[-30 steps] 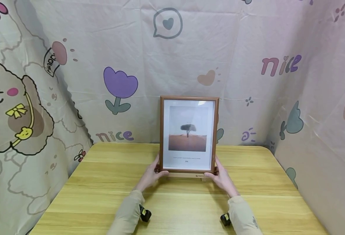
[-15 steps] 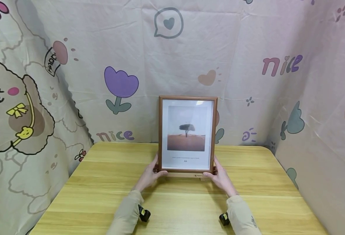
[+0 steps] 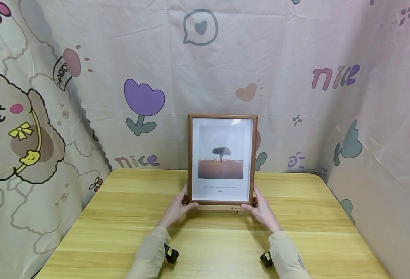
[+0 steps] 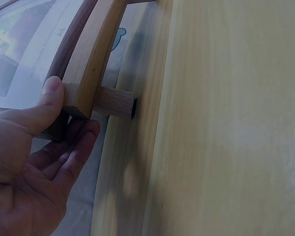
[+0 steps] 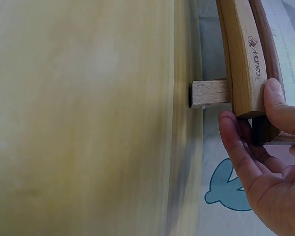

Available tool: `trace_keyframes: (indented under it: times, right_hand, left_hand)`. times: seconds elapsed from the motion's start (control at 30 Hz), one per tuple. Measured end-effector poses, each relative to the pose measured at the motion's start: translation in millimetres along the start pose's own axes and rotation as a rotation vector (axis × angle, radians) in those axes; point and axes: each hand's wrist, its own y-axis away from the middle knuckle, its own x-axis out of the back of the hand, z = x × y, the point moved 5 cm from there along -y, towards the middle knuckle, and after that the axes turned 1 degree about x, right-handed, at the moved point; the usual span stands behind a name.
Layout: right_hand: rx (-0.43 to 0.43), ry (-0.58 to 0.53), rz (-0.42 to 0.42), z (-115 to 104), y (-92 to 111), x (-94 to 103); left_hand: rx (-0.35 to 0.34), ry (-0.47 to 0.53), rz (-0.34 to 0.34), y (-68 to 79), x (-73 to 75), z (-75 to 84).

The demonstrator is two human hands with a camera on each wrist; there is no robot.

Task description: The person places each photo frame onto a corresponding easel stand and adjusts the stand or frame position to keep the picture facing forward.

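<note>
A brown wooden picture frame (image 3: 221, 155) with a print of a tree stands upright, leaning slightly back, on a light wooden stand (image 3: 213, 207) with short legs. My left hand (image 3: 177, 209) grips the frame's lower left corner. In the left wrist view, its thumb (image 4: 53, 93) lies on the frame's front edge beside the stand's ledge, while the fingers are curled behind and below. The lower right corner is gripped the same way by my right hand (image 3: 263, 211). In the right wrist view the stand's ledge (image 5: 243, 64) carries engraved lettering. The stand's back is hidden.
The stand's feet rest on a light wood-grain table (image 3: 219, 248), near its back edge. A patterned cloth (image 3: 205, 69) hangs right behind it and along both sides. A small black device (image 3: 171, 254) sits at the left wrist, with another one (image 3: 266, 259) at the right.
The frame and both hands have shifted very slightly to the left. The grip of both hands looks the same throughout.
</note>
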Motion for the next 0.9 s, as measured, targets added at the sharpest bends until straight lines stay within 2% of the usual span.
trace_keyframes:
  times: [0.2, 0.43, 0.9]
  right_hand:
    - [-0.001, 0.0, -0.006, 1.1, -0.1, -0.5]
    - [0.006, 0.004, 0.0, 0.0, 0.1, 1.0]
    - [0.003, 0.025, -0.005, 1.0, -0.1, 2.1]
  left_hand:
    - [-0.069, -0.043, 0.017, -0.1, 1.2, 1.3]
    - [0.0, -0.004, 0.003, -1.7, -0.3, -1.1]
    - [0.027, 0.002, -0.002, -1.3, 0.7, 1.6]
